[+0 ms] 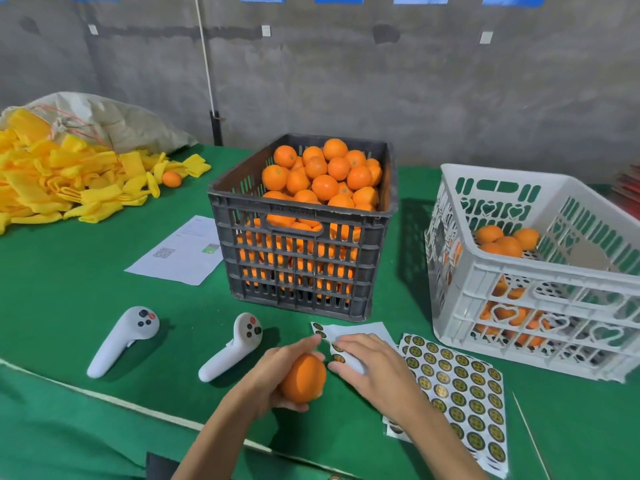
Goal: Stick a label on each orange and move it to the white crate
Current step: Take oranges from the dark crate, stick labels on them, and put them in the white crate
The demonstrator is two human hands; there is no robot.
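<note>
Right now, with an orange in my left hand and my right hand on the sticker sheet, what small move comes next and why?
Probably peel one sticker off with the right hand, whose fingers rest on the mostly used sticker sheet. The left hand grips the orange beside it, and no label shows on its visible side, so it likely isn't ready for the white crate.

Both forearms and hands are bare, with no sleeves showing.

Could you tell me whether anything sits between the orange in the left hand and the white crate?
Only the right hand and the label sheets lie between the orange and the white crate; both are low, so lifting over should clear them.
</note>
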